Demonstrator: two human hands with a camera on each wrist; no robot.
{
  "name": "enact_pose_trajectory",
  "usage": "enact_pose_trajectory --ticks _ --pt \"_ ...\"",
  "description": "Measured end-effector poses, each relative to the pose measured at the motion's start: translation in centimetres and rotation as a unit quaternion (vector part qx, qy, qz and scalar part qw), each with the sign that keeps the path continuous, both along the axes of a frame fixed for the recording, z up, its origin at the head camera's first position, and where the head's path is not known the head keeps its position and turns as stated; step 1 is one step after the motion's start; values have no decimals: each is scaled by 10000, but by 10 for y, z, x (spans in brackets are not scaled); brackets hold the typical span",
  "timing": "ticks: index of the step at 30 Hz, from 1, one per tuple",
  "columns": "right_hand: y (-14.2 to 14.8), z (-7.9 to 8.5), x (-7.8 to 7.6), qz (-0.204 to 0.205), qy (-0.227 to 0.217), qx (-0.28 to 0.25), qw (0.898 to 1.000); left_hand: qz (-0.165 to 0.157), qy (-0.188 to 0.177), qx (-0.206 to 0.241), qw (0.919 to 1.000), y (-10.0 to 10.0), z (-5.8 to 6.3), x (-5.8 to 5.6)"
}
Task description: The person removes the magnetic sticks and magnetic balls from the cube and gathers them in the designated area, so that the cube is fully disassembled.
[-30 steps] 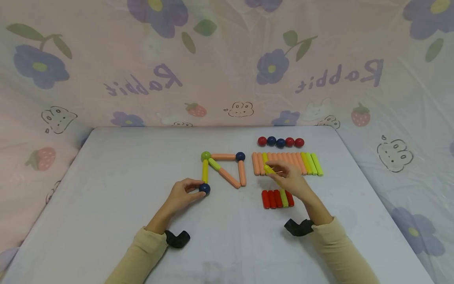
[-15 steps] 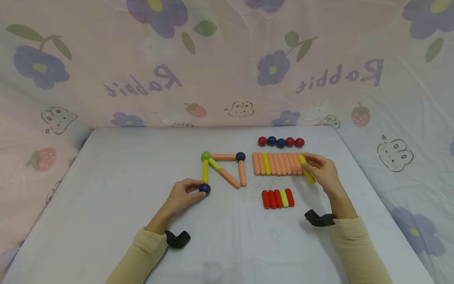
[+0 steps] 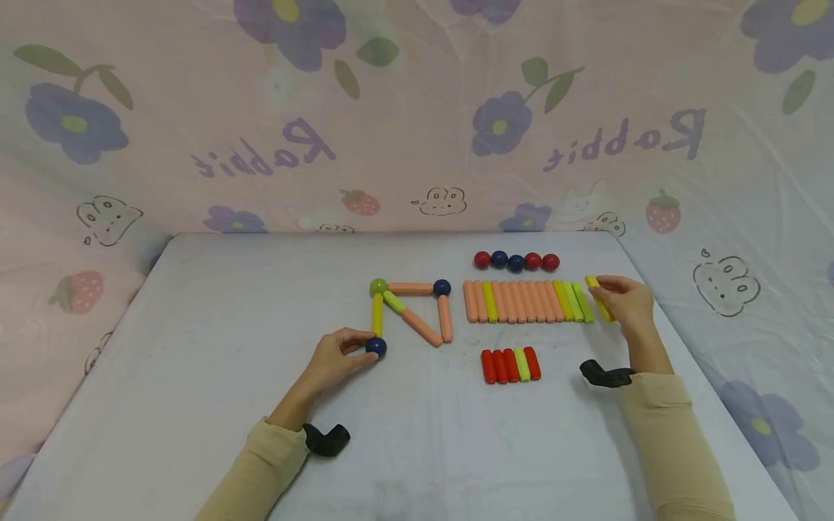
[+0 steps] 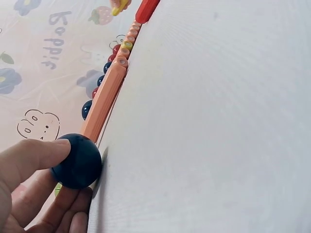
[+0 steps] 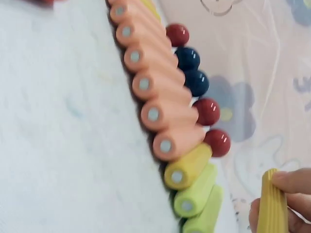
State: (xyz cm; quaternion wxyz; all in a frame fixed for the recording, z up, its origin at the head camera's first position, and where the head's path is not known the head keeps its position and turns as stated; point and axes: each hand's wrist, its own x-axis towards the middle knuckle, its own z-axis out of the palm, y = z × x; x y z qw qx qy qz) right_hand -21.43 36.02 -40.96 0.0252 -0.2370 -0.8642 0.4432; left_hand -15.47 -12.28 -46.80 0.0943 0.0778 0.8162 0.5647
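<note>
White tabletop [image 3: 417,449] w/ a long row of pink, yellow & green ridged sticks [image 3: 529,301], smaller stick-and-ball frame [image 3: 420,326] to its L. My R hand [image 3: 628,302], nearly closed, pinches a yellow ridged stick [image 5: 272,206] just R of the row; my L hand [image 3: 334,363], likewise, a glossy dark-blue ball [image 4: 80,162] at the frame's near L corner.

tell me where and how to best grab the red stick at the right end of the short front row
Probably pinch the red stick across its two ends, coming down from above and slightly right. It lies flat, with the light green stick close along its left side, while both ends and its right side are exposed. The right hand holds a yellow stick.
</note>
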Motion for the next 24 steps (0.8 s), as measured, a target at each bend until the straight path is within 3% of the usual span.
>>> enact_pose_trajectory --ticks 3,7,16,24 --pt "10 -9 -10 -512 -223 -251 9981 28 -32 -39 10000 0 0 0" --pt "20 -20 -19 -779 -480 -274 9954 56 -58 -97 9999 0 1 0" --pt "28 -30 -28 -634 -818 -184 9945 61 -71 -134 9999 2 2 1" --pt "22 -29 -28 -417 -572 46 9975 65 -132 -120 9998 2 5 1"
